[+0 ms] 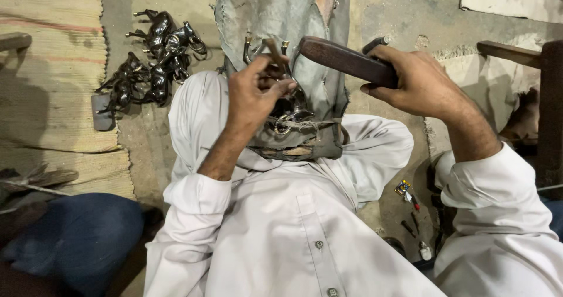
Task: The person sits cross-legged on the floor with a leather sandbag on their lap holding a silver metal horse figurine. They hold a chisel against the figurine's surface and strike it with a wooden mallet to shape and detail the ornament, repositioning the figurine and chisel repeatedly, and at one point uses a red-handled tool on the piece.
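Left hand (256, 92) pinching a small metal figurine (275, 53), right hand (413, 77) wrapped tight round a dark wooden tool (343, 59); more figurines (155, 56) piled far left.

The dark metal figurines (153, 56) shine glossy beside the coarse woven mat (53, 97). Right of the mat, worn grey cloth (275, 9) looks matt and frayed; the tool handle (346, 59) is smooth brown wood.

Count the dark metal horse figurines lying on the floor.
About 5 dark metal horse figurines, all heaped in one pile on the concrete floor beside the woven mat, upper left. They overlap, so some may be hidden.
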`<state>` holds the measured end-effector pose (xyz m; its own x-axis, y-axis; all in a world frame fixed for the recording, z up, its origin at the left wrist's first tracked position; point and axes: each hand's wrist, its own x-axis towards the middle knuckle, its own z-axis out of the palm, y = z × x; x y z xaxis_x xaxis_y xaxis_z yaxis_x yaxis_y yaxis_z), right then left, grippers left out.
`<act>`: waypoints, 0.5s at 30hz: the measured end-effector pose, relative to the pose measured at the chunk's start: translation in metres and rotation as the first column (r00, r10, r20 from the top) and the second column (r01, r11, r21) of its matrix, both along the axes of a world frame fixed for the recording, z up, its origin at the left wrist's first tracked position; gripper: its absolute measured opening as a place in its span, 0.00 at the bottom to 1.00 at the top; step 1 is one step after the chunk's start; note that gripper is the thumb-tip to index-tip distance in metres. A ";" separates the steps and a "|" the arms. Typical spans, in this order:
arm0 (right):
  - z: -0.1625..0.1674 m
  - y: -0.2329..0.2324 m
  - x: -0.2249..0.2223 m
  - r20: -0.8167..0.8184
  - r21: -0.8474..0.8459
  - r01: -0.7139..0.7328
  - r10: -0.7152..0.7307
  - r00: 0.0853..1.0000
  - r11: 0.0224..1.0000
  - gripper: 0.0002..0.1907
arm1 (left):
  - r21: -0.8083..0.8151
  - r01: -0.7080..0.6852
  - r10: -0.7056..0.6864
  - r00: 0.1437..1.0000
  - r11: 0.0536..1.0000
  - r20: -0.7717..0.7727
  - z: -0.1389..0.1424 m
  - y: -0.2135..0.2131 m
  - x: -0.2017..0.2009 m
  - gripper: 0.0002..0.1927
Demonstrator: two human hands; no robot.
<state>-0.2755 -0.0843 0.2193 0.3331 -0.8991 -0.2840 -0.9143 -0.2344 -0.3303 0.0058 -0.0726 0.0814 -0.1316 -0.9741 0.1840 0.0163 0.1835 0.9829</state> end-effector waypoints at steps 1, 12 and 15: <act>0.000 0.000 0.000 0.020 -0.008 -0.008 0.009 1.000 1.000 0.25 | -0.104 -0.009 0.020 0.995 0.995 0.098 0.001 -0.001 -0.002 0.17; -0.009 -0.005 -0.003 -0.032 -0.329 -0.058 0.050 0.998 0.943 0.22 | -0.248 -0.012 0.095 0.940 0.969 0.327 0.003 0.001 -0.008 0.18; 0.001 -0.007 0.003 -0.015 -0.539 -0.122 0.135 0.991 0.833 0.20 | -0.234 -0.012 0.090 0.941 0.972 0.326 0.005 0.001 -0.009 0.17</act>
